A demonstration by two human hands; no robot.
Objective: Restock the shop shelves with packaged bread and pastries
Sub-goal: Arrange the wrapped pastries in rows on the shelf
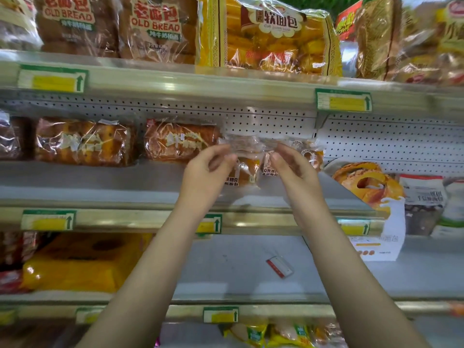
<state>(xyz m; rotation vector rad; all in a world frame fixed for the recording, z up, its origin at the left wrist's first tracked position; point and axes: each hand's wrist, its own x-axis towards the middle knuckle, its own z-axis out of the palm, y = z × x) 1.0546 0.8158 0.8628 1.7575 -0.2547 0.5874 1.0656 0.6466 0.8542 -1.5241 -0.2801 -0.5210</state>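
Both my hands hold a clear plastic bread package (247, 169) by its crimped top edge, over the middle shelf (100, 182). My left hand (208, 169) pinches the top left part of the wrapper. My right hand (291, 164) pinches the top right part. The package shows golden bread and black printed characters, and it hangs upright just in front of the perforated back panel. Whether its bottom touches the shelf is hidden by my hands.
Two wrapped brown loaves (82, 141) (180, 141) lie left of the package. "Old Bread" bags (155, 26) and a yellow soft-bread bag (268, 36) fill the top shelf. A paper-bagged pastry (369, 187) stands to the right. A loose price tag (280, 267) lies on the lower shelf beside yellow packs (80, 264).
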